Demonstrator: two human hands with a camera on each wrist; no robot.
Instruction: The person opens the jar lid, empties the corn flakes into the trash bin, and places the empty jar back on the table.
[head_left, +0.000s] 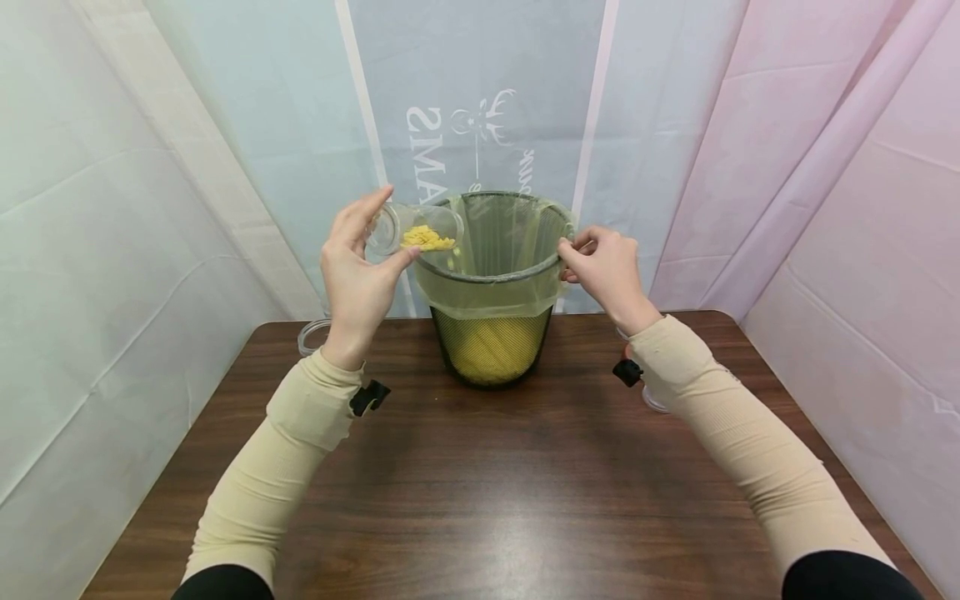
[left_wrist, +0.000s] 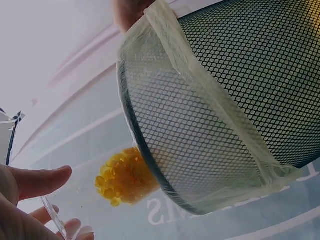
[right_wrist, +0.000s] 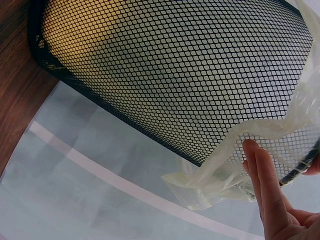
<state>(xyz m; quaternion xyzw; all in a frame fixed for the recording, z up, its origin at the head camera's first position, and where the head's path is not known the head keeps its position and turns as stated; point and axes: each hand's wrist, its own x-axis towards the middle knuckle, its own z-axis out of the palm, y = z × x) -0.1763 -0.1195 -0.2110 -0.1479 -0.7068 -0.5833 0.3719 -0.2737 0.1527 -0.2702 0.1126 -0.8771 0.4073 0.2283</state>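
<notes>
My left hand (head_left: pixel 354 279) grips a clear plastic jar (head_left: pixel 411 215), tipped on its side with its mouth over the left rim of a black mesh bin (head_left: pixel 444 329). Small yellow pieces (head_left: pixel 427 239) lie along the jar's lower wall, and a few drop from its mouth. A pale yellow-green bag (head_left: pixel 487 302) lines the bin and folds down outside the rim. More yellow shows through the mesh at the bottom. At the right rim, my right hand (head_left: pixel 611 271) pinches the bag's edge; in the right wrist view, its fingers (right_wrist: pixel 267 175) lie against the folded bag outside the mesh.
On the brown wooden table (head_left: pixel 487 483), a clear round lid (head_left: pixel 313 336) lies at the back left, near my left wrist. Another clear round item (head_left: pixel 654 402) is partly hidden by my right forearm. Fabric curtains (head_left: pixel 663 108) stand behind and on both sides.
</notes>
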